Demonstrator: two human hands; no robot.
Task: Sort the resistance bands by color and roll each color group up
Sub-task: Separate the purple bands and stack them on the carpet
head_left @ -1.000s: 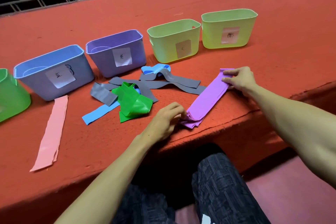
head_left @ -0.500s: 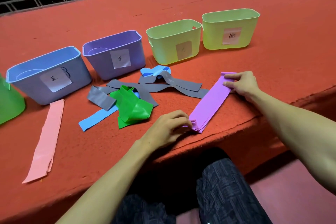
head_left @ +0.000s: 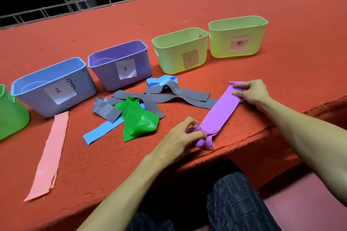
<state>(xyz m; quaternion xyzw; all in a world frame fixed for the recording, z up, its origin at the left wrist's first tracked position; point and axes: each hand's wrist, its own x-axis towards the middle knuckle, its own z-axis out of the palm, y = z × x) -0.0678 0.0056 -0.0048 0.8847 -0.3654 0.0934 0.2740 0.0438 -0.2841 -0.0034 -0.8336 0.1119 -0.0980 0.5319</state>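
While the purple band (head_left: 219,110) lies in a slant on the red carpet (head_left: 112,155), in the middle right of the frame, both hands hold it. The left hand (head_left: 178,139), low in the middle, has its fingers curled round the near end, which is bunched up into a little lump. The right hand (head_left: 251,93), further up at the right, pinches the far end between thumb and fingers. The band runs flat between the two hands.

To the left of it sits a messy pile: grey bands (head_left: 180,97), a green band (head_left: 139,118) on top of them, and a blue band (head_left: 101,131) poking out below. A pink band (head_left: 50,154) lies alone at the lower left.

Behind the pile stand a blue box (head_left: 52,88), a purple box (head_left: 120,63), a yellow box (head_left: 180,50) and a second yellow box (head_left: 238,37), each with a paper label.
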